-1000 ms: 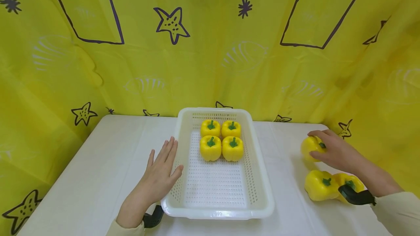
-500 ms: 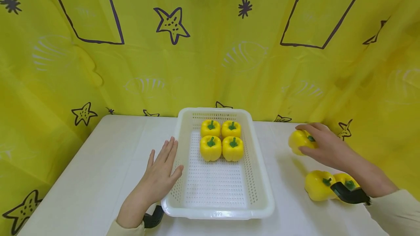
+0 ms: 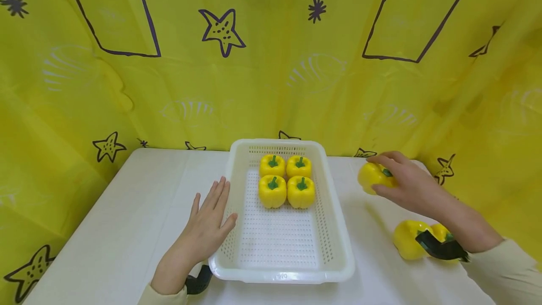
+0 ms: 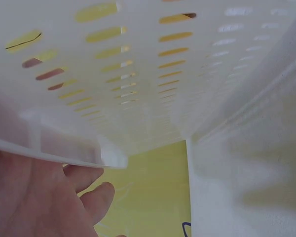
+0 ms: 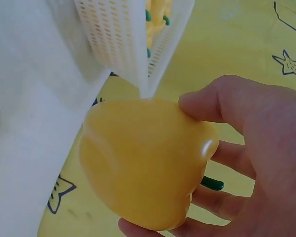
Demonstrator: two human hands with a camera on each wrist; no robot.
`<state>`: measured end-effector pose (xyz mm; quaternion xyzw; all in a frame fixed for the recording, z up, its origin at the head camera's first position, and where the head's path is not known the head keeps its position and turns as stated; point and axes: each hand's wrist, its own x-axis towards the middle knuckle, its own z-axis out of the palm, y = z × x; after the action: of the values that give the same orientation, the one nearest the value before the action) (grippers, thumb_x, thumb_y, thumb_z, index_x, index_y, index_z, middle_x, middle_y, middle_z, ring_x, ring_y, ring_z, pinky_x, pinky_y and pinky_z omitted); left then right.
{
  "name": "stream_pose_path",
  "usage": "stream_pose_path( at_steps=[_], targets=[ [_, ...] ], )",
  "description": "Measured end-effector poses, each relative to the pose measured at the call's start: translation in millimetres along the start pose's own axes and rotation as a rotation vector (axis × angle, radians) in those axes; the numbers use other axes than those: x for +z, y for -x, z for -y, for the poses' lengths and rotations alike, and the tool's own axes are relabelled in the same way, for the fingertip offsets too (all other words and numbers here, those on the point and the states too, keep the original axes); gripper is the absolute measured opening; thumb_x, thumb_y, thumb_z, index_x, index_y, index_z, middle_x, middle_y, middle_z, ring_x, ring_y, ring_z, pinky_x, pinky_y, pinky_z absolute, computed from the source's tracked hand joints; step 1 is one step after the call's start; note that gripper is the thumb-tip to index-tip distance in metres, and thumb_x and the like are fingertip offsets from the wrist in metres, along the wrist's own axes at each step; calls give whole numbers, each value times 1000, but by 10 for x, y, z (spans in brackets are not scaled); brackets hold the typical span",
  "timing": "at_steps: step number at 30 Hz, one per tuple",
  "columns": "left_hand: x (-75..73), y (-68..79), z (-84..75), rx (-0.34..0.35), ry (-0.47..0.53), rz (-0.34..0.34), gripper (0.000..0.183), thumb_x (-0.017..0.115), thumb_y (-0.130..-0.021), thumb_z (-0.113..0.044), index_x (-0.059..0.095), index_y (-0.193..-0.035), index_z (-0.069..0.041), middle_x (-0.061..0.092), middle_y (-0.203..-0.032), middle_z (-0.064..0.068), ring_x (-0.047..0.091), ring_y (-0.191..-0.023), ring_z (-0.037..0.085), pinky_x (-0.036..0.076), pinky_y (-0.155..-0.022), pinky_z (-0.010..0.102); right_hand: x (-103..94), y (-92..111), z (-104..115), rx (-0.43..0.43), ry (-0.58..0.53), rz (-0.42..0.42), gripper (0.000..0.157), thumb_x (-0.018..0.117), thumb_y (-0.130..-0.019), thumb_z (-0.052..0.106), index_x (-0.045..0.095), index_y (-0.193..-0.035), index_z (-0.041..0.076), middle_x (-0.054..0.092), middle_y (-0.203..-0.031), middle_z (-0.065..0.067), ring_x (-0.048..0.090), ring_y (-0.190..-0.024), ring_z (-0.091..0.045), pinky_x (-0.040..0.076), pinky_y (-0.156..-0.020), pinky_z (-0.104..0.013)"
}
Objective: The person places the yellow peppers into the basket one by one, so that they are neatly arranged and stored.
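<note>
Well, the right hand (image 3: 406,182) has a yellow bell pepper (image 3: 374,180) between its thumb and curled fingers, holding it up off the white table (image 3: 127,225), to the right of the basket (image 3: 281,276) and apart from it. The held pepper is tipped on its side, its green stem (image 5: 212,183) turned towards the palm; in the right wrist view the thumb presses on one side and the fingers wrap round the other, with gaps between them.

The left hand (image 3: 207,227) lies along the left rim of the basket, its fingers straight, the little finger and thumb standing away from the other three, which lie close together. The left wrist view looks along the basket wall from low down, so how firmly those fingers bear on the rim is hard to tell.

Inside the basket, at its far end, four peppers (image 3: 272,194) stand in two rows of two, close together, stems up. Two loose peppers (image 3: 407,241) sit side by side on the table below the right forearm, partly covered by the black wrist mount (image 3: 442,247) beside the pale right sleeve (image 3: 504,272). Behind the table hangs a yellow curtain (image 3: 271,102) printed with dark starfish and pale fish
</note>
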<state>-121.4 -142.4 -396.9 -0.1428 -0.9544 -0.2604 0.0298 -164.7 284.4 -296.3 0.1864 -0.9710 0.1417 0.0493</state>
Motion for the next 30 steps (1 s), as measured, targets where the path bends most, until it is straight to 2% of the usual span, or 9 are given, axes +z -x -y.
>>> stream_pose_path(
  at_steps=[9,18,30],
  targets=[
    [2,-3,-5,-5,2,8,74,48,-101,-35,12,-159,-6,5,-169,7,8,-156,31,-3,-118,67,-37,-54,159,-21,2,-1,56,72,-88,24,54,-138,9,49,-136,-24,63,-99,-34,55,-80,-52],
    [-4,-5,-13,-3,0,4,74,49,-101,-33,13,-159,-6,6,-168,7,8,-156,31,-3,-118,67,-54,-134,310,-80,-21,1,55,73,-88,22,55,-138,9,49,-137,-22,60,-106,-35,54,-83,-51],
    [-12,-1,-12,-4,-1,1,74,49,-101,-34,13,-159,-6,7,-168,8,8,-155,32,-2,-118,68,-54,-211,540,-77,-49,39,55,73,-87,23,55,-139,14,49,-139,-19,61,-98,-28,56,-75,-41]
  ],
)
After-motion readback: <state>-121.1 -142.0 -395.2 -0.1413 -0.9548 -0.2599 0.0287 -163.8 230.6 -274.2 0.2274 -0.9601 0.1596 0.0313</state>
